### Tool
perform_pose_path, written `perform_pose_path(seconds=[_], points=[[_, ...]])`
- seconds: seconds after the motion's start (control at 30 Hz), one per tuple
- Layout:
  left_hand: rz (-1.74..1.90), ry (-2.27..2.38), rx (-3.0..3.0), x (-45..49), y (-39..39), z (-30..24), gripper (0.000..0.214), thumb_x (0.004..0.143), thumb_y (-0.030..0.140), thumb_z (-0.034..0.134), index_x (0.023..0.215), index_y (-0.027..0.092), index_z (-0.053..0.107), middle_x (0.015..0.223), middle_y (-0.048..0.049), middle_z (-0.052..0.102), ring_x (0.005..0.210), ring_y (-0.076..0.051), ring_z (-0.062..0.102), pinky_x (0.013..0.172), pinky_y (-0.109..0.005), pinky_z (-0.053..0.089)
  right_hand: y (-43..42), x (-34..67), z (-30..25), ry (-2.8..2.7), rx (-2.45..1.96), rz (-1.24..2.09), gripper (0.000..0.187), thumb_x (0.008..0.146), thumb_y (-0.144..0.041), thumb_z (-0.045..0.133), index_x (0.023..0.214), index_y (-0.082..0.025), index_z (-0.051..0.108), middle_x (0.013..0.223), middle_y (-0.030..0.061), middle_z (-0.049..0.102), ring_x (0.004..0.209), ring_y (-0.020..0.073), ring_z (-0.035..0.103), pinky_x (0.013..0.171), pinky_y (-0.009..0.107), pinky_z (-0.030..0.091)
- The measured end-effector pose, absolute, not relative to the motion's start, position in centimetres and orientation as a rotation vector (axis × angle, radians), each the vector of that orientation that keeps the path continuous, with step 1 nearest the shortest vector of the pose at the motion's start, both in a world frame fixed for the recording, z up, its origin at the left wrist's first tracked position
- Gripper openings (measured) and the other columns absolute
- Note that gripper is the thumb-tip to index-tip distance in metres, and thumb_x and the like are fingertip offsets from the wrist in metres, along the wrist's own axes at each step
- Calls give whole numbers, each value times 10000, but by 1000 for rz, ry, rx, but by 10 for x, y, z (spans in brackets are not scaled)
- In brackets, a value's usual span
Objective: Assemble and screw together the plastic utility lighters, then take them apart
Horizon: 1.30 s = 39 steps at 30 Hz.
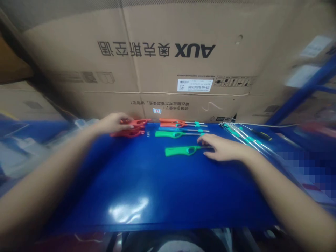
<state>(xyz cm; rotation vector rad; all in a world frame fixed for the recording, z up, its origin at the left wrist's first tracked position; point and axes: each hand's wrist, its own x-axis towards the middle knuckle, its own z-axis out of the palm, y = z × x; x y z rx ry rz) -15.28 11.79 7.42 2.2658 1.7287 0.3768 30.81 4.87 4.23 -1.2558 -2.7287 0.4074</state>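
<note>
Blue table (147, 189) lies closest. Right hand (223, 147) lies flat, fingers spread open, on the metal end of a green lighter (181, 151) mid-table. Left hand (114, 122) covers two red lighters (131, 133) at the far edge; its grip cannot be told

Green long-nozzle lighter (181, 151), flat on blue tabletop (157, 189), handle left, nozzle end under right hand (223, 147), two red lighters (130, 133), flat, side by side, partly under left hand (114, 122)

a big aux cardboard box (157, 70) stands behind the blue table (147, 189), a screwdriver (260, 134) lying far right
</note>
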Motion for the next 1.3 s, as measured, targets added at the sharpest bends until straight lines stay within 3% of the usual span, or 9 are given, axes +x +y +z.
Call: perform_pose_path(seconds=[0.13, 0.27, 0.4, 0.5, 0.6, 0.67, 0.87, 1.3], points=[[441, 1716, 2175, -172, 151, 66, 712, 669, 632, 692, 1208, 168, 665, 1183, -109, 725, 1072, -293, 664, 901, -345, 510, 29, 267, 42, -2778, -1224, 210, 425, 877, -478, 680, 1166, -182, 585, 1150, 124, 635, 1052, 296, 592, 887, 434, 498], [376, 1685, 2269, -175, 165, 62, 541, 689, 529, 672, 1106, 186, 687, 1117, -87, 740, 1029, -279, 673, 937, -360, 497, 20, 242, 36, -2839, -1214, -31, 252, 930, -376, 638, 1061, -163, 604, 1092, 133, 631, 948, 285, 581, 775, 416, 490], [425, 1689, 2367, -163, 157, 67, 422, 701, 434, 657, 1040, 187, 705, 1142, -96, 714, 1075, -301, 642, 996, -405, 464, 15, 242, 39, -2848, -1176, 127, 255, 904, -354, 681, 1061, -169, 602, 1093, 128, 614, 945, 272, 565, 769, 404, 488], [667, 1618, 2526, -131, 128, 69, 391, 770, 419, 634, 1038, 143, 705, 1121, -141, 698, 1086, -323, 625, 1008, -464, 457, 8, 244, 47, -2858, -1216, 266, 262, 884, -321, 705, 1071, -174, 593, 1097, 124, 605, 967, 272, 563, 803, 414, 495], [682, 1442, 2548, -80, 78, 63, 328, 876, 423, 586, 1081, 186, 684, 1110, -81, 708, 1007, -231, 657, 937, -371, 510, 0, 241, 54, -2850, -1235, 410, 270, 883, -274, 696, 1104, -186, 569, 1128, 116, 593, 1014, 270, 560, 854, 418, 495], [550, 1213, 2573, -46, 39, 55, 291, 927, 403, 577, 1110, 198, 673, 1106, -76, 704, 1003, -225, 656, 917, -368, 514, -5, 238, 55, -2839, -1225, 465, 262, 884, -256, 680, 1107, -192, 557, 1134, 112, 585, 1024, 267, 559, 859, 411, 495], [265, 1186, 2706, 5, -28, 35, 190, 890, 277, 675, 1059, 195, 648, 1016, -74, 651, 932, -247, 628, 789, -349, 518, -14, 229, 48, -2832, -1237, 404, 281, 877, -402, 702, 978, -188, 552, 1058, 111, 584, 966, 272, 563, 819, 402, 484], [372, 1143, 2619, 4, -23, 17, 201, 962, 264, 585, 1143, 183, 615, 1060, -94, 585, 1005, -272, 544, 892, -424, 488, -20, 226, 34, -2687, -1371, 278, 342, 827, -377, 772, 1017, -176, 571, 1039, 121, 605, 989, 293, 582, 827, 418, 493]])
